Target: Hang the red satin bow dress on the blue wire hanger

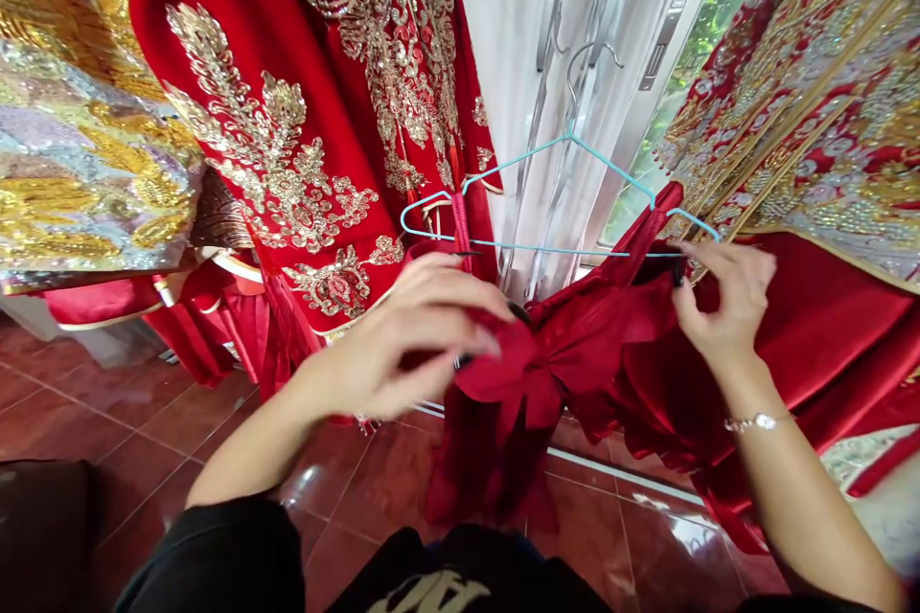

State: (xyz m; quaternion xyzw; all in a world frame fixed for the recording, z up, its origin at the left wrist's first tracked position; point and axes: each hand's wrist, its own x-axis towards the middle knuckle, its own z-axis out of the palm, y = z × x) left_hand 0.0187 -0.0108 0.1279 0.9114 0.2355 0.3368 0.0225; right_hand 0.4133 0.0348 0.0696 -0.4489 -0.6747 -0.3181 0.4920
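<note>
From the head view, the red garment (564, 308) hangs from the blue hanger (570, 136), its body lying from the centre out toward 4 o'clock. One strap (461, 218) loops over the hanger's left shoulder and the other runs up to its right shoulder; the metal hook (573, 81) rises toward 1 o'clock. A fabric bow (540, 366) sits on the garment's front, just toward 5 o'clock of centre.

The left hand (409, 335) comes in from 7 o'clock, its fingers bent over the bow's left side with a narrow space between thumb and fingers; it is blurred, so I cannot tell whether it grips the fabric. The right hand (725, 292), at 3 o'clock, has thumb and forefinger drawn close together, holding the garment's upper right edge just below the hanger's end. A bracelet (764, 422) circles that wrist.

A red jacket (302, 115) with gold embroidery hangs at 10 o'clock, a gold sequined garment (93, 144) beyond it. White curtains (503, 10) fall at 12 o'clock, and a beaded garment (812, 105) hangs at 2 o'clock. Red floor tiles (359, 479) show at 7 o'clock.
</note>
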